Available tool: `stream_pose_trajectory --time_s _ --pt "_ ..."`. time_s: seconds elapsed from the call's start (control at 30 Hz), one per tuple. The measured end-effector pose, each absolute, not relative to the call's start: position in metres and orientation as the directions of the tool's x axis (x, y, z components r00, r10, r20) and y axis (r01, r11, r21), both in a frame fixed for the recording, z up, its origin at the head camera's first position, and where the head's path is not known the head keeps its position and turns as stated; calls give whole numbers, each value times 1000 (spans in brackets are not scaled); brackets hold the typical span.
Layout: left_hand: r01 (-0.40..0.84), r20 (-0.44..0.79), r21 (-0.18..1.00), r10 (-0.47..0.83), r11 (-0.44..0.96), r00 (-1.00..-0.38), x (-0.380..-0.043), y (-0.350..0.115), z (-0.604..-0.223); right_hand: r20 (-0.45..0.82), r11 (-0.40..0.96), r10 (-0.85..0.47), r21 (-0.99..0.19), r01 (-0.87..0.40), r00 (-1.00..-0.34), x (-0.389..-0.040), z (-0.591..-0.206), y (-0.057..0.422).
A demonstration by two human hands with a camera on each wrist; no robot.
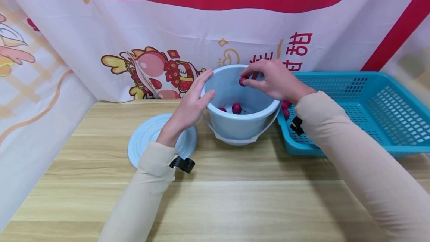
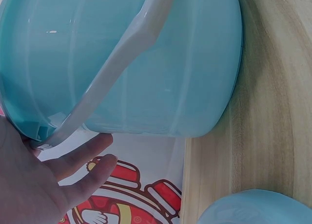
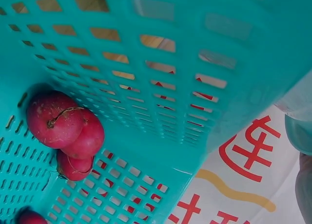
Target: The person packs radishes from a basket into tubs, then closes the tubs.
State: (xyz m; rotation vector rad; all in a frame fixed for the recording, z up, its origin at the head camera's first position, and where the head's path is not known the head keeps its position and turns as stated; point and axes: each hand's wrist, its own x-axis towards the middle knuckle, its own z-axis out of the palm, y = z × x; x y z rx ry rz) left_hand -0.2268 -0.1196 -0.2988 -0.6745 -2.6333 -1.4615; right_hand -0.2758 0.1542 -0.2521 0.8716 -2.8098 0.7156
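Note:
A light blue bucket (image 1: 235, 127) with a white handle (image 2: 114, 63) stands upright on the table. My left hand (image 1: 191, 104) rests against its left rim, fingers extended along the outer wall. Over the bucket's opening, my right hand (image 1: 273, 79) pinches a round red radish (image 1: 243, 81) between thumb and fingers. Another radish (image 1: 236, 108) lies on the bucket's floor, and one more is partly hidden by the near rim. Several radishes (image 3: 56, 119) with thin roots sit in the corner of a teal perforated basket (image 1: 373, 122) to the right.
A round light blue lid (image 1: 139, 141) lies on the wooden table (image 1: 215, 204) left of the bucket, partly under my left forearm. Behind the table hangs a printed white and red cloth (image 1: 198, 33). The basket's left wall stands close beside the bucket.

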Motion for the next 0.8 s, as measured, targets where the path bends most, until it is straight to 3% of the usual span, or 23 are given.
stream_pose_trajectory --time_s 0.8 --pt "397 253 799 346 452 -903 -228 -120 -300 221 723 -522 -398 -564 -824 -276 -251 153"
